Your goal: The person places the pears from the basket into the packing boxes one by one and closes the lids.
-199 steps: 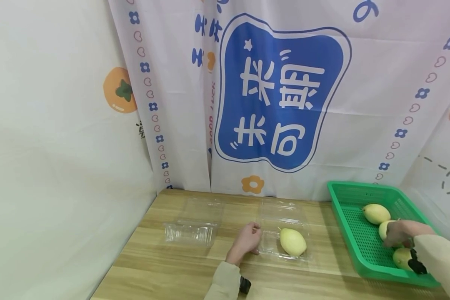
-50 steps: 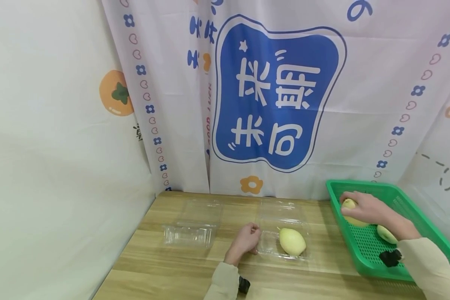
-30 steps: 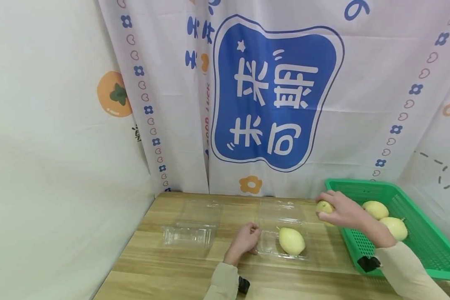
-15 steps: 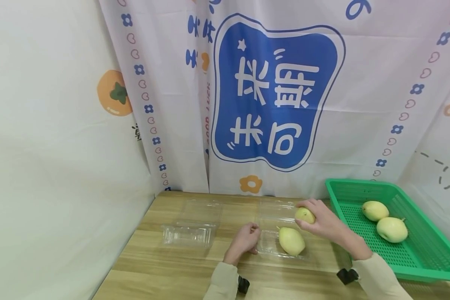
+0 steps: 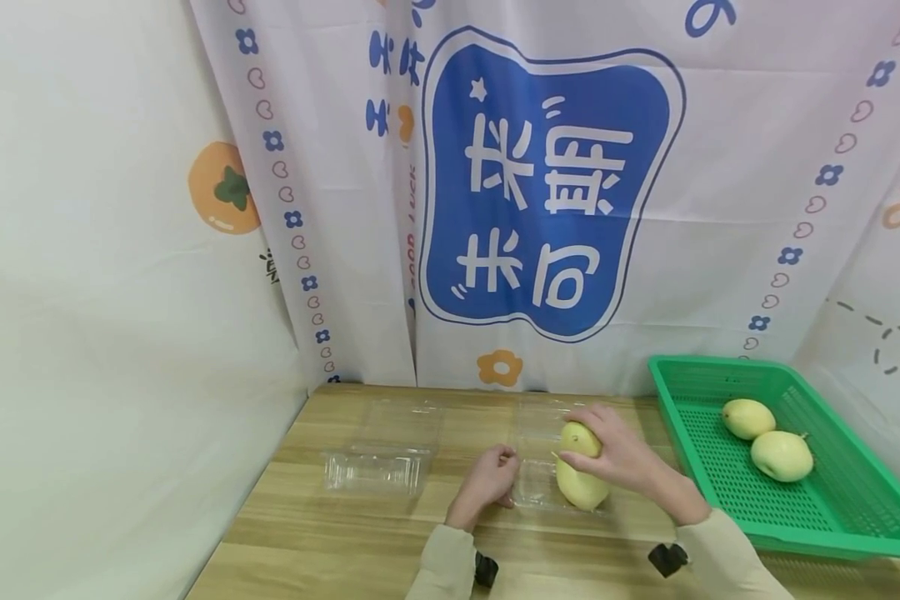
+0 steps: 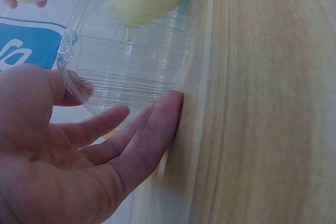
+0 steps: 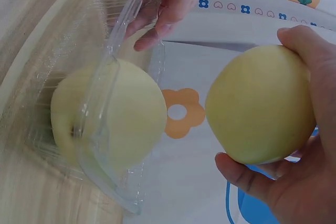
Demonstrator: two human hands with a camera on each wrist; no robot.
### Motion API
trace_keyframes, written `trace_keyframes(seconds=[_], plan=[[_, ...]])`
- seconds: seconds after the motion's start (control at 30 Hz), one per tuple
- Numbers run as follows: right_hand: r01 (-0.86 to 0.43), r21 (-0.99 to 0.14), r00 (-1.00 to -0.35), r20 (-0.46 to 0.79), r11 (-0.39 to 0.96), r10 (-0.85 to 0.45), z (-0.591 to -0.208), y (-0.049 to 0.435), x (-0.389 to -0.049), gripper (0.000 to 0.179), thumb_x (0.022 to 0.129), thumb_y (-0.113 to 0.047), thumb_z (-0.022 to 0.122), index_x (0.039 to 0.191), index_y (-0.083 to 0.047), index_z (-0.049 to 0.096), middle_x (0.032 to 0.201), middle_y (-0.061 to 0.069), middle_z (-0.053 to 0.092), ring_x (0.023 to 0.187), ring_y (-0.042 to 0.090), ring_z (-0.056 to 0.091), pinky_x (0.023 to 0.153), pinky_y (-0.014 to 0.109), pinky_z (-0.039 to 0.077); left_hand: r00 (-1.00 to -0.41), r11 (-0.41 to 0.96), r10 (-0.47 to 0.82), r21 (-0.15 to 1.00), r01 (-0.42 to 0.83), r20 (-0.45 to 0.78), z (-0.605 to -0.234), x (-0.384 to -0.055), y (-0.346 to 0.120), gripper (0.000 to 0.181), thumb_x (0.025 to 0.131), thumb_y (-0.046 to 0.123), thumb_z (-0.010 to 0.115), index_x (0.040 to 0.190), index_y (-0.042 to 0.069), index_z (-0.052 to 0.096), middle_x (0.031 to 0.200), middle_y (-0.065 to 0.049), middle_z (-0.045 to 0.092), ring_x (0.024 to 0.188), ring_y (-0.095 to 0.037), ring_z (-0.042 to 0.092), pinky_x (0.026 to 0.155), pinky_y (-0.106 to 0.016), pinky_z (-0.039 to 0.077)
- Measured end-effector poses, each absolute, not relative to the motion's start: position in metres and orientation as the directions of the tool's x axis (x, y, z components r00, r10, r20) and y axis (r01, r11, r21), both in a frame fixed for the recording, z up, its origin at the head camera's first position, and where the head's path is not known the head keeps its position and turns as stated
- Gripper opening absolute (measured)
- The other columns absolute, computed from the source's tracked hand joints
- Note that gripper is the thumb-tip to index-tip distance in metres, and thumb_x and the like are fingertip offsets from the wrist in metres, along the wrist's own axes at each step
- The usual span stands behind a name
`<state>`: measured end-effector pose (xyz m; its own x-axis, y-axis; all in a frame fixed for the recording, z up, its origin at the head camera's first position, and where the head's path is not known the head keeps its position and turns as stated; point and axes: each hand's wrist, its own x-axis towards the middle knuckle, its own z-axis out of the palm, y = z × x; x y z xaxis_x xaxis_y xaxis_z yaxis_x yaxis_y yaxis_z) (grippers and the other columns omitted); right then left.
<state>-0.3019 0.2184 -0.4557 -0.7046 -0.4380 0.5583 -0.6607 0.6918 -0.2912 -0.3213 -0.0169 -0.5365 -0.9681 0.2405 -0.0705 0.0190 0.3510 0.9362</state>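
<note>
My right hand [image 5: 621, 452] grips a pale yellow pear [image 7: 260, 106], fingers and thumb spread round its sides. It is held up above an open clear plastic clamshell container [image 5: 534, 482]. Inside that container's right half lies another pear [image 7: 118, 116], partly covered by the held one in the head view. At the container's left side is my left hand [image 5: 487, 479]. The left wrist view shows its thumb over the rim and its fingertips [image 6: 170, 100] against the outer wall, pinching the edge.
A second open clear container [image 5: 375, 473] stands on the wooden table [image 5: 307, 533] to the left. On the right, a green plastic basket [image 5: 708, 500] holds two pears [image 5: 782, 457]. A printed curtain [image 5: 360, 317] hangs behind the table.
My right hand has taken a pear out of the green basket and carried it left, over the container with the pear in it. My left hand has stayed at the container's edge.
</note>
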Motion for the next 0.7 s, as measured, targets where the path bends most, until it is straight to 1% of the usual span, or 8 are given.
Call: trace_keyframes(seconds=[0.13, 0.23, 0.37, 0.5, 0.57, 0.7], plan=[[-0.665, -0.267, -0.694, 0.564, 0.697, -0.447, -0.459, 0.214, -0.304, 0.049, 0.077, -0.033, 0.081, 0.119, -0.014, 0.065, 0.112, 0.005, 0.064, 0.099, 0.020, 0.059, 0.069, 0.026, 0.047, -0.969, 0.343, 0.237, 0.939, 0.017, -0.069, -0.537, -0.323, -0.017, 0.036, 0.101, 0.019, 0.049, 0.127, -0.004, 0.055, 0.103, -0.016, 0.067, 0.044, -0.010, 0.050, 0.045, -0.028, 0.054], [-0.676, -0.228, -0.671, 0.582, 0.701, -0.458, -0.462, 0.211, -0.305, 0.048, 0.076, -0.034, 0.081, 0.118, -0.015, 0.065, 0.111, 0.004, 0.064, 0.099, 0.019, 0.059, 0.070, 0.027, 0.048, -0.968, 0.344, 0.238, 0.939, 0.011, -0.076, -0.537, -0.323, -0.016, 0.037, 0.101, 0.019, 0.049, 0.128, -0.004, 0.054, 0.104, -0.015, 0.066, 0.044, -0.010, 0.050, 0.045, -0.028, 0.054], [-0.690, -0.197, -0.649, 0.594, 0.697, -0.475, -0.468, 0.205, -0.307, 0.048, 0.075, -0.034, 0.081, 0.117, -0.016, 0.066, 0.112, 0.004, 0.064, 0.100, 0.019, 0.059, 0.069, 0.027, 0.048, -0.968, 0.352, 0.236, 0.936, -0.001, -0.090, -0.536, -0.323, -0.016, 0.037, 0.101, 0.021, 0.049, 0.129, -0.003, 0.054, 0.105, -0.013, 0.066, 0.045, -0.010, 0.051, 0.046, -0.027, 0.054], [-0.676, -0.209, -0.675, 0.561, 0.706, -0.480, -0.472, 0.201, -0.307, 0.050, 0.077, -0.036, 0.080, 0.120, -0.016, 0.065, 0.115, 0.005, 0.063, 0.105, 0.022, 0.057, 0.070, 0.028, 0.049, -0.968, 0.350, 0.229, 0.937, -0.013, -0.099, -0.535, -0.322, -0.016, 0.036, 0.100, 0.022, 0.050, 0.128, -0.002, 0.055, 0.103, -0.010, 0.066, 0.046, -0.010, 0.052, 0.046, -0.027, 0.054], [-0.671, -0.214, -0.684, 0.547, 0.710, -0.482, -0.473, 0.199, -0.306, 0.051, 0.077, -0.038, 0.080, 0.121, -0.016, 0.065, 0.116, 0.005, 0.062, 0.108, 0.024, 0.056, 0.072, 0.029, 0.050, -0.969, 0.348, 0.228, 0.938, -0.012, -0.097, -0.535, -0.321, -0.016, 0.036, 0.100, 0.022, 0.051, 0.127, -0.001, 0.055, 0.103, -0.011, 0.066, 0.045, -0.010, 0.052, 0.046, -0.027, 0.054], [-0.685, -0.193, -0.672, 0.539, 0.703, -0.507, -0.475, 0.195, -0.306, 0.053, 0.077, -0.042, 0.079, 0.122, -0.016, 0.065, 0.118, 0.004, 0.062, 0.110, 0.023, 0.054, 0.076, 0.031, 0.051, -0.970, 0.348, 0.228, 0.937, -0.004, -0.089, -0.535, -0.320, -0.016, 0.035, 0.099, 0.022, 0.050, 0.125, -0.001, 0.056, 0.102, -0.013, 0.066, 0.045, -0.010, 0.051, 0.045, -0.026, 0.053]])
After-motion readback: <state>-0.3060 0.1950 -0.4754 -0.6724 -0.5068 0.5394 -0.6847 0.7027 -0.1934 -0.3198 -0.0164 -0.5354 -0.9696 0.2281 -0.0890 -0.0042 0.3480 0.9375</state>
